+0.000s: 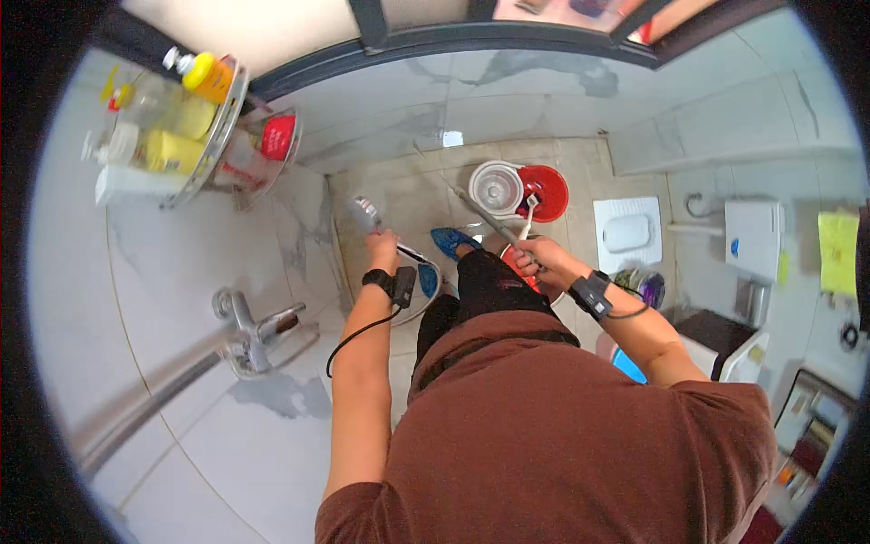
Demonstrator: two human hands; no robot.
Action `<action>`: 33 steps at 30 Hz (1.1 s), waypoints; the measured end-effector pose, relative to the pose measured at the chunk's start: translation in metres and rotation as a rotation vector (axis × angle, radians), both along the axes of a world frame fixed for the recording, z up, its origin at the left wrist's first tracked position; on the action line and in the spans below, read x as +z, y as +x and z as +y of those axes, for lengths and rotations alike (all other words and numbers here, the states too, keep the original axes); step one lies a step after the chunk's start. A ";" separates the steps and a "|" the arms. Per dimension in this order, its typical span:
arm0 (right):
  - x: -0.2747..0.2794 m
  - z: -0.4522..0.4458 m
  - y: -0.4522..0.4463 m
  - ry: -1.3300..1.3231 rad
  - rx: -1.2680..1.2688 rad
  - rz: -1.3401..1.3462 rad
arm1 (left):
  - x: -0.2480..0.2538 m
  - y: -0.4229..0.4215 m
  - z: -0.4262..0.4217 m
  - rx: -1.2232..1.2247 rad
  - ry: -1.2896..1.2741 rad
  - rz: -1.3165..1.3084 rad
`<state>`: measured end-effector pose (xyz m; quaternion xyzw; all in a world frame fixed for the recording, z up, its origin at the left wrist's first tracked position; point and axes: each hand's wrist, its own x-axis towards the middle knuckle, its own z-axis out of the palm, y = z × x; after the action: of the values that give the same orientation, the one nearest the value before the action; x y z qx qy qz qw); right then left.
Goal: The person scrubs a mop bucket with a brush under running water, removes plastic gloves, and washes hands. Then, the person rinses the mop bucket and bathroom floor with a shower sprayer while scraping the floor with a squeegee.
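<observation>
Lettering legible from where I stand: none. Red pack (279, 137), corner rack (227, 114): pale print, too small to read. Orange pump bottle (209, 78), same rack: label blurred. Yellow bottle (174, 152), same rack: small dark print, unreadable. White wall box (757, 238): blue mark (734, 246), wording indistinct.

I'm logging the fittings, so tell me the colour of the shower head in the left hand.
The shower head is silvery; the head view shows it.
</observation>
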<state>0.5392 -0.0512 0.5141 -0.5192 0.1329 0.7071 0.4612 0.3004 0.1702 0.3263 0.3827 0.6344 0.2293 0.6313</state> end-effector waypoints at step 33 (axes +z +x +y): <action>0.030 -0.298 -0.008 0.192 -0.823 0.046 | 0.172 0.228 -0.121 -1.056 1.532 0.285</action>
<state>0.5314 -0.3491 0.5445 -0.3616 0.2728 0.4845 0.7484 0.5284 0.0496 0.4979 0.9564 0.1264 0.2192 0.1461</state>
